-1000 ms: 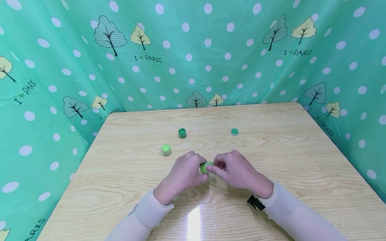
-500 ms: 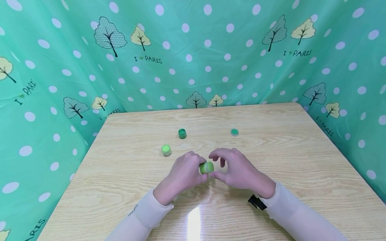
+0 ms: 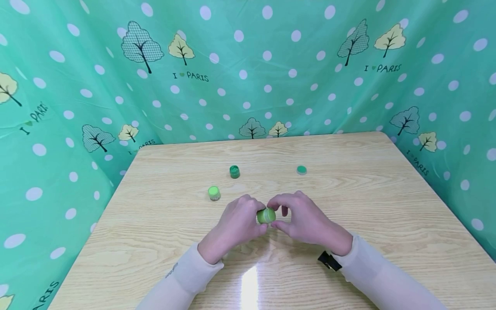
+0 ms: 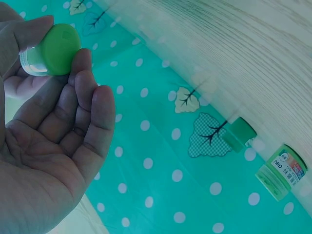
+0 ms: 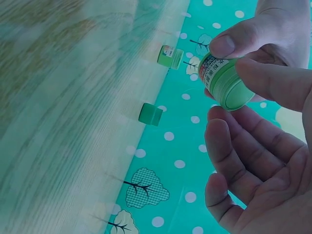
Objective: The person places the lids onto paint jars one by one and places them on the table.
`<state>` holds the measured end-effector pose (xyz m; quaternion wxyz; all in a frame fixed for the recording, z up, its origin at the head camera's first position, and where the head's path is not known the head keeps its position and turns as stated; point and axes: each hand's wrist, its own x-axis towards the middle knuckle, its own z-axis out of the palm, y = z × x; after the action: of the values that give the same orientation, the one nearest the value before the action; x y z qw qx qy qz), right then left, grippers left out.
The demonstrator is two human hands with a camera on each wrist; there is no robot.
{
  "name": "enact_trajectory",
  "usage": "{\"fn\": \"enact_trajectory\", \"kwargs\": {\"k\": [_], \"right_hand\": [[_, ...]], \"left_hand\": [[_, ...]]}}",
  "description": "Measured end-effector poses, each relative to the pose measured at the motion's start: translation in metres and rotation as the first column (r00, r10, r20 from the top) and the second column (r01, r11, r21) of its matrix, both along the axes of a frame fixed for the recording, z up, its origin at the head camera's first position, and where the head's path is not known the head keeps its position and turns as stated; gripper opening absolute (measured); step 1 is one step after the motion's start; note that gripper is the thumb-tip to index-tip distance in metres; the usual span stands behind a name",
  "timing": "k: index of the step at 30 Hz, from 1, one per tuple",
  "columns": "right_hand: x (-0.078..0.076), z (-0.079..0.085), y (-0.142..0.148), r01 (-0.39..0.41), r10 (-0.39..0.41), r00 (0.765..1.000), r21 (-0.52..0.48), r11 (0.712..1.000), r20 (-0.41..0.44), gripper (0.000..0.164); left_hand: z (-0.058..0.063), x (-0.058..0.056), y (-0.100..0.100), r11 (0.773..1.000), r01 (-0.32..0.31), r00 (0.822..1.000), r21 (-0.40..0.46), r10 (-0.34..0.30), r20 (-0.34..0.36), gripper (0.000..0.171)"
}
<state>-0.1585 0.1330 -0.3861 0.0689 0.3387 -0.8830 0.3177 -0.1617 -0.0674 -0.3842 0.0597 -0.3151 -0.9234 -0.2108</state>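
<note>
My left hand (image 3: 237, 220) grips a light green paint jar (image 3: 262, 216) between thumb and fingers, raised above the table and tipped so its lid (image 3: 272, 215) faces right. Around that lid my right hand (image 3: 308, 219) has its thumb on one side and fingers on the other, touching the rim. In the right wrist view the jar's printed label (image 5: 212, 70) shows, with the right hand's lower fingers loosely bent beneath. The jar's rounded green end (image 4: 61, 48) shows in the left wrist view.
Beyond the hands stand another light green jar (image 3: 214, 193) with its lid on and a dark green jar (image 3: 234, 172) that looks uncovered. A round green lid (image 3: 301, 170) lies at the back right of the wooden table (image 3: 162, 249). A dotted green curtain (image 3: 248, 86) surrounds it.
My right hand let go of the lid and spread its fingers half a second ago, and now its fingers close on the lid again. The left hand and its jar stay put.
</note>
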Motion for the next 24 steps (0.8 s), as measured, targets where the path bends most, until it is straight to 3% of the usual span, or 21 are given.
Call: {"fn": "enact_trajectory", "kwargs": {"k": [12,24], "right_hand": [[0.0005,0.0007,-0.0011,0.043,-0.043,0.999,0.038,0.998,0.005,0.024],[0.0007,0.0004,-0.0006,0.055,-0.057,0.998,0.052,0.997,0.035,0.022]], "left_hand": [[0.0016,0.0004,0.0006,1.000,-0.012,1.000,-0.021,0.012,0.006,0.027],[0.0015,0.0015,0.0013,1.000,-0.012,1.000,-0.025,0.012,0.005,0.026]]}}
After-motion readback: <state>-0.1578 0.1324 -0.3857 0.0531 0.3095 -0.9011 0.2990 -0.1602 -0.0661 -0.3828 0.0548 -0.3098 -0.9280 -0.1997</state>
